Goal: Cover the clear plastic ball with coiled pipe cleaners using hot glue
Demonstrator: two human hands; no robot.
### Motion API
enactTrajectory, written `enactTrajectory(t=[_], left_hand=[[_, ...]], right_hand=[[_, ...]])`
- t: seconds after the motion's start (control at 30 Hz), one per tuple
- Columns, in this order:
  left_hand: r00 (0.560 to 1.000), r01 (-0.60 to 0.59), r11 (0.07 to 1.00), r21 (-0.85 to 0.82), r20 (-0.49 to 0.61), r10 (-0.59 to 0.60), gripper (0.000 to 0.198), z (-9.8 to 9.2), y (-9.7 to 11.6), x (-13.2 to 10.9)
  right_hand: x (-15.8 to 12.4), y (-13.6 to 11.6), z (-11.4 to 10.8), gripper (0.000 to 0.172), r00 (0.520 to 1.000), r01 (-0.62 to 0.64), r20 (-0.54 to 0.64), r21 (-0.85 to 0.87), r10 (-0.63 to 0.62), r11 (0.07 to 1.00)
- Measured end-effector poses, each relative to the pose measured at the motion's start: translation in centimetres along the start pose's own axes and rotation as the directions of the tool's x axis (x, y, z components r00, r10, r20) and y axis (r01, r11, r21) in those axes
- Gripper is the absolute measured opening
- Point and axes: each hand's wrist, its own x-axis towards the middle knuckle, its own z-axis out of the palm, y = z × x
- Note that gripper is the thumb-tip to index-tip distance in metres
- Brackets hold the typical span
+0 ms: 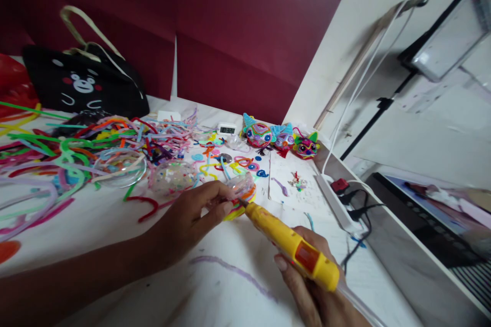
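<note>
My right hand (312, 286) is wrapped round a yellow hot glue gun (284, 237), a pale glue stick trailing from its back end. Its dark nozzle meets the edge of a clear plastic ball (245, 189) trimmed with orange, pink and yellow pipe cleaner strips. Fingers and thumb of my left hand (205, 209) pinch this ball from the left, hiding part of it. Whether the nozzle touches the ball or sits just in front of it, I cannot tell. A lilac pipe cleaner (233, 268) lies on the white cloth below my hands.
Loose pipe cleaners (115, 138) pile up at left beside a black bag (84, 82). Clear plastic shells (172, 176) lie nearby. Finished colourful animal heads (259, 133) stand at the back near a small digital display (227, 129). A white power strip (339, 204) with cables runs along the right edge.
</note>
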Motion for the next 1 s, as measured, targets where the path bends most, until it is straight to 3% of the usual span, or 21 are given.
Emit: enactTrajectory(t=[0.3, 0.63, 1.0], left_hand=[[0.999, -0.033, 0.999, 0.013, 0.012, 0.033, 0.020, 0.1, -0.2, 0.1], [1.000, 0.028, 0.999, -0.025, 0.003, -0.028, 0.023, 0.0, 0.2, -0.1], [1.000, -0.004, 0.999, -0.045, 0.010, 0.005, 0.023, 0.0, -0.7, 0.0]], right_hand=[[0.1, -0.5, 0.0, 0.024, 1.000, 0.016, -0.007, -0.008, -0.016, 1.000], [0.1, 0.0, -0.1, 0.023, 0.999, 0.028, 0.030, -0.030, -0.027, 0.999], [0.1, 0.8, 0.5, 0.022, 0.993, 0.051, -0.104, -0.023, -0.053, 0.998]])
